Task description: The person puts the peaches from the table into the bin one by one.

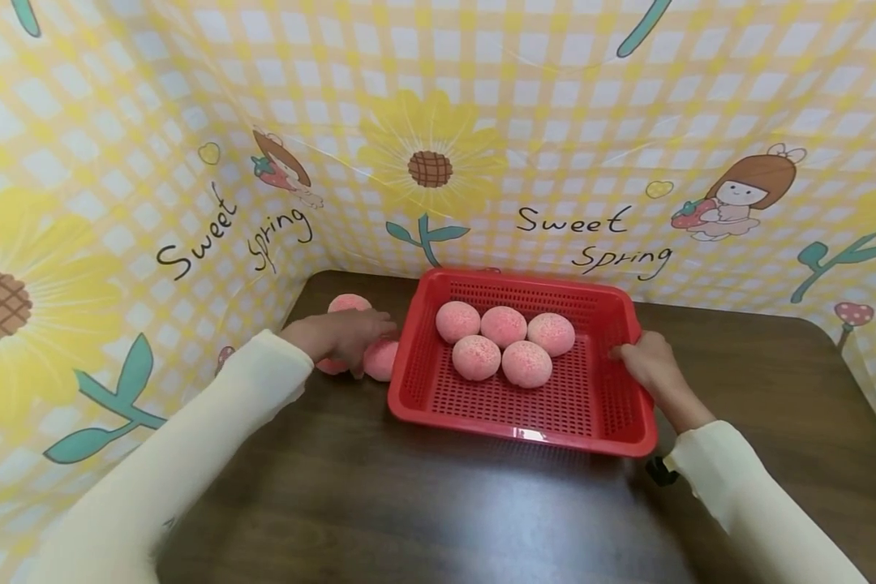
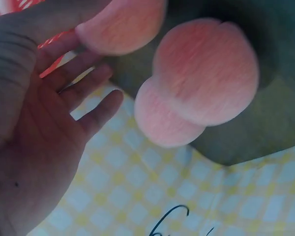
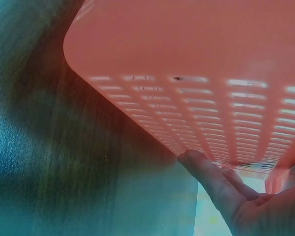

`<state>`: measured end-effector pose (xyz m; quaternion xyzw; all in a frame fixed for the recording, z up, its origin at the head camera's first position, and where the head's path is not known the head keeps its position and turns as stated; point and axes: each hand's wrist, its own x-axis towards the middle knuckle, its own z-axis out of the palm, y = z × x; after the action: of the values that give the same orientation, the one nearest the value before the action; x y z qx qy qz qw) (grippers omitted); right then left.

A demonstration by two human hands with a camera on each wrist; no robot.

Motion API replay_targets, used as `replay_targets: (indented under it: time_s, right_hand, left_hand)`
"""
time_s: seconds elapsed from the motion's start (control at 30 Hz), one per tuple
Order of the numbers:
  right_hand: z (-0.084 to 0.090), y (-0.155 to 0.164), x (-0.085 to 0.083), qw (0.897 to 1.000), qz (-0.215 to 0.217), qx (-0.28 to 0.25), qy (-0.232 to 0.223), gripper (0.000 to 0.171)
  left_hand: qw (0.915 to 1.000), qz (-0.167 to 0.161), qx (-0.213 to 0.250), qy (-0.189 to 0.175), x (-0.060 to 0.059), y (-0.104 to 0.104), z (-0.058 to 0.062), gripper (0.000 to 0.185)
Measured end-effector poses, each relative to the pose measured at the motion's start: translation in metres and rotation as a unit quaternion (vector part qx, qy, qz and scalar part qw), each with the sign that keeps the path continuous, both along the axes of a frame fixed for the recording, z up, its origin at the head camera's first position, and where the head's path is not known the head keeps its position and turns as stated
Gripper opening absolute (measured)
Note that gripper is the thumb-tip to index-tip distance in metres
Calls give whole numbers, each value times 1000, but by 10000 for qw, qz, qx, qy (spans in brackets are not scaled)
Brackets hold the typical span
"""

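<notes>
While my right fingers (image 1: 624, 352) grip the basket (image 1: 474, 422), my left fingers (image 2: 104, 109) are spread. The nearest peach (image 1: 381, 362) lies to their right, just beside the basket.

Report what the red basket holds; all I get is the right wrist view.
Observer: The head view shows five pink peaches inside the basket.
Operator: Locate the left hand.
Observer: It is at another peach, beside the basket's left end.
Operator: Count all the peaches outside.
Observer: Three: that one and two others, which overlap in the left wrist view.
</notes>
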<state>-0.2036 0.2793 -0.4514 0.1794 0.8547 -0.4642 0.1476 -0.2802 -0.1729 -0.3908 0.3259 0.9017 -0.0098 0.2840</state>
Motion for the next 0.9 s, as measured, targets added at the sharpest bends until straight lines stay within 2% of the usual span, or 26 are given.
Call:
replay_targets:
  time_s: [0.13, 0.33, 0.43, 0.5, 0.7, 0.83, 0.9]
  right_hand:
    - [0, 0, -1, 10000, 11, -21, -8, 50]
    - [0, 1, 1, 10000, -24, -23, -13, 51]
    - [0, 1, 1, 10000, -52, -36, 3, 48]
    - [0, 1, 1, 10000, -64, -59, 20, 46]
    - [0, -1, 0, 9999, -100, -89, 25, 47]
    - [1, -1, -1, 9999, -103, -94, 17, 48]
    - [1, -1, -1, 9999, -102, -97, 17, 49]
  left_hand:
    - [9999, -6, 151, -31, 4, -2, -10, 88]
    - [9977, 36, 662, -165, 2, 1, -24, 90]
    - [9972, -78, 741, -119, 0, 3, -32, 81]
    - [9971, -32, 742, -142, -1, 3, -35, 74]
    - [9946, 220, 876, -503, -2, 4, -35, 71]
    - [9934, 209, 936, -631, -3, 4, -33, 73]
    - [9884, 533, 1067, -936, -2, 5, -32, 60]
